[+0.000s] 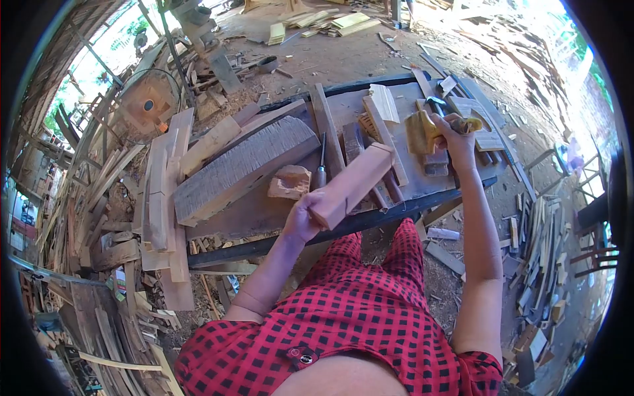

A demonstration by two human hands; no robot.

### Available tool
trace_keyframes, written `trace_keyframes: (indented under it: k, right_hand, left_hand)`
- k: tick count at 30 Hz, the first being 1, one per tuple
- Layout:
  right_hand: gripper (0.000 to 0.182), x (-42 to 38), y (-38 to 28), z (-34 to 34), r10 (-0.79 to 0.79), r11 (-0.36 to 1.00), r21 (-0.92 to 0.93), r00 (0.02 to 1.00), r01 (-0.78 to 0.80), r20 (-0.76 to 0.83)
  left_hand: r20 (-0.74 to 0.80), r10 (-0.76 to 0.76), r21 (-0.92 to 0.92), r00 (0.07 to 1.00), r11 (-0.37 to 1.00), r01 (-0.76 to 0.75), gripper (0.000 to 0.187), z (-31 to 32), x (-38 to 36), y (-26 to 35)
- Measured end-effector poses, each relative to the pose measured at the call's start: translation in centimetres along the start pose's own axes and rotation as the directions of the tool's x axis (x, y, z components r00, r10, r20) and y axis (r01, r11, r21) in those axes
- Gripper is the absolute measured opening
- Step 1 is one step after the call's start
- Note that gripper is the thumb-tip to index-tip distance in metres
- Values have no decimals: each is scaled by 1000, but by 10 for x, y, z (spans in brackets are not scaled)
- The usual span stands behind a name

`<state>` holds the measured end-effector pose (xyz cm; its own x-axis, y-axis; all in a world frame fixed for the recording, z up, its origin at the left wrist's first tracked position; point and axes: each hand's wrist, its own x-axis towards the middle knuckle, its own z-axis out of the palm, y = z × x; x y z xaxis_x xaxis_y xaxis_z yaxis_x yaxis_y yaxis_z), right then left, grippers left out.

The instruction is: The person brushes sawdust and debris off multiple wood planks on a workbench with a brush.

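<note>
My left hand [307,218] is wrapped around the near end of a squared reddish wooden block [356,181], tilted up to the right above the bench. In my right hand [454,134] is a yellow-brown wooden mallet [421,133], gripped near the handle, its broad head pointing left; its exact shape is partly hidden by the fingers. Close to my left hand, a chisel [321,173] and a small hollowed wood piece [290,181] lie on the bench. A hammer with a blue-grey head [436,103] lies beyond the mallet.
The workbench [218,226] carries a large rough timber [247,168], planks [327,129] and sticks. Stacked boards [168,191] lean at its left end. A round fan [148,104] stands at back left. Wood strips [545,244] and scraps cover the ground on the right.
</note>
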<state>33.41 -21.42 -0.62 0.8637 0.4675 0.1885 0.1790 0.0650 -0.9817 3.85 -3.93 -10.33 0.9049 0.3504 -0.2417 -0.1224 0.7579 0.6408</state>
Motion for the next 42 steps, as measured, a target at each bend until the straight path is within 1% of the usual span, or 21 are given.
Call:
trace_keyframes:
  k: [1,2,4,6,12,16,17,19,22,23,24,25,26,28,29,31,35,37,38,40,42]
  right_hand:
    - [19,-7,-4,2,-62,997,-42,998,60,-32]
    - [19,-16,-3,6,-61,997,-43,997,59,-37]
    - [19,-36,-1,22,-148,985,-79,988,151,50]
    - [21,-53,3,40,-554,750,-351,823,560,128]
    - [22,-124,-21,79,-674,598,-221,632,771,383]
    - [24,-155,-42,83,-657,652,8,559,758,506]
    - [24,-160,-46,82,-609,716,51,588,696,532]
    - [24,-159,-47,81,-564,779,92,630,620,533]
    - [20,-142,-41,79,-479,870,171,712,463,512]
    - [19,-136,-34,76,-243,968,177,845,179,476]
    - [18,-130,-27,71,24,973,195,896,-122,443]
    - [15,-118,-23,64,83,960,214,915,-180,395]
    - [12,-105,-19,55,144,943,235,926,-235,348]
    - [15,-81,0,38,78,970,214,979,-118,188]
    - [15,-71,9,29,75,970,213,978,-117,197]
    - [15,-56,19,15,3,993,114,998,-11,69]
    - [18,-59,14,13,-12,999,30,999,14,-47]
    - [19,-63,10,16,-59,998,10,998,59,6]
    - [20,-64,11,18,-104,994,-10,994,105,44]
    - [23,-66,5,26,-170,980,-88,983,176,67]
    - [22,-73,-6,35,-429,813,-334,878,477,211]
  left_hand:
    - [-99,-82,-173,992,983,64,47,5,-2,1]
    - [-96,-86,-173,992,983,69,47,-1,0,0]
    - [140,-95,-269,986,954,130,41,-18,2,0]
    - [104,-108,-274,989,952,133,38,-19,4,-3]
    - [113,-169,-300,979,934,196,35,-20,4,-2]
    - [105,-126,-230,986,962,147,36,-14,3,-1]
    - [103,-126,-232,987,962,147,36,-16,4,-4]
    - [-104,-108,-262,989,962,78,38,-19,4,-9]
    - [-11,-111,-330,994,938,101,41,-12,-1,-4]
    - [-12,-106,-329,994,940,96,41,-15,0,-5]
    - [86,-100,-278,991,953,121,42,-22,4,-6]
    - [183,-98,-224,978,965,139,43,-24,5,-5]
    - [182,-91,-224,979,966,132,43,-25,4,-5]
    - [170,-116,-324,979,931,167,46,-18,1,-3]
    - [168,-107,-328,980,931,158,46,-15,0,-2]
    - [171,-143,-418,975,886,203,53,-9,-3,0]
    - [141,-83,-387,987,913,132,55,-12,-4,0]
    - [136,-98,-91,986,990,111,56,-8,-5,7]
    - [127,-91,-95,988,990,104,56,-4,-4,9]
    - [149,16,249,989,967,-53,60,7,0,15]
    - [114,-50,311,992,950,12,63,14,-3,22]
